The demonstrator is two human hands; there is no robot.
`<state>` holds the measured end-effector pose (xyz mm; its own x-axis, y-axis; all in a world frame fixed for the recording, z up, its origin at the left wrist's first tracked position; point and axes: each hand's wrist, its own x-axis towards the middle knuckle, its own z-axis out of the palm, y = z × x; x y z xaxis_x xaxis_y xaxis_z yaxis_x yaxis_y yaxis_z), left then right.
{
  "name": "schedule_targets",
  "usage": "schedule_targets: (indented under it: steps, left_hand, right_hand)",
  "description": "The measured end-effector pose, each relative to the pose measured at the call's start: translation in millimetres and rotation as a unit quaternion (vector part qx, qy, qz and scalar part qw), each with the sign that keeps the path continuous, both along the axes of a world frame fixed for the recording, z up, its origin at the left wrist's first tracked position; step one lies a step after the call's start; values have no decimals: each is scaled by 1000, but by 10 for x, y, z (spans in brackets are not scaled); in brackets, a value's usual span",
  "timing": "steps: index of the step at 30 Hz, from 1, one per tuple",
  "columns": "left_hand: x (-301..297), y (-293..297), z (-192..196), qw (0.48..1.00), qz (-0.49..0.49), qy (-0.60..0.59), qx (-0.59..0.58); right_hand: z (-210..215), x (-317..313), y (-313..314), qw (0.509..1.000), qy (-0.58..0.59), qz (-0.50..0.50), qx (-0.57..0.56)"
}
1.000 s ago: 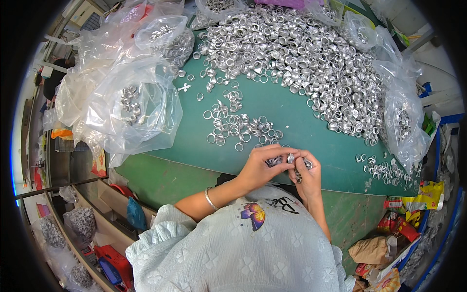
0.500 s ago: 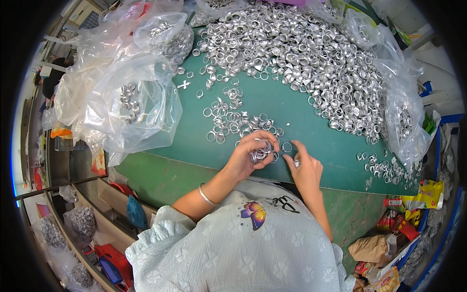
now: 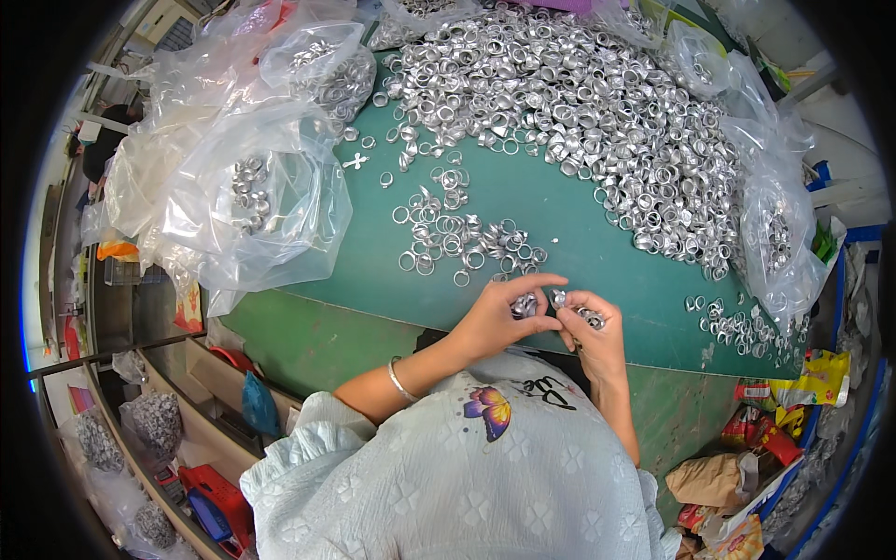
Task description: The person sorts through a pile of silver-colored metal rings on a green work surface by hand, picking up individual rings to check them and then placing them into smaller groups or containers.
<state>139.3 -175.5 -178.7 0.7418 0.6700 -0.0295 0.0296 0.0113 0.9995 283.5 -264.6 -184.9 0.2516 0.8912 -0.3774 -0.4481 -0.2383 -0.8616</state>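
Note:
My left hand (image 3: 502,315) is curled round several silver rings (image 3: 525,305), its index finger stretched toward my right hand. Close beside it, my right hand (image 3: 597,334) also has rings (image 3: 591,317) in its curled fingers, and one ring (image 3: 558,298) is pinched at its fingertips. Both hands are held over the near edge of the green table mat (image 3: 373,271). Just beyond them lies a loose group of rings (image 3: 457,235). A large heap of silver rings (image 3: 560,93) covers the far part of the mat. What sits deep in each palm is hidden.
A clear plastic bag (image 3: 308,215) holding some rings stands at the left. Another plastic bag (image 3: 775,210) lies along the right edge, by a smaller ring pile (image 3: 742,327). A small cross-shaped piece (image 3: 355,161) lies near the left bag. Wooden compartments (image 3: 215,383) stand at lower left.
My hands have come together. The right hand, which was by a ring on the mat, now shows several rings in its fingers. My left hand has turned, its index finger extending right.

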Motion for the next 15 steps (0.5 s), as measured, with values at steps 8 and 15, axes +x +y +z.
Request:
schedule_targets:
  steps: [8,15]
  left_hand:
    - [-62,36,-102,974,67,-32,-214]
    - [-163,176,-73,923,37,-212,-320]
  right_hand:
    - [-48,-7,38,995,-78,-21,58]
    - [-136,-66,98,932,-362,27,18]
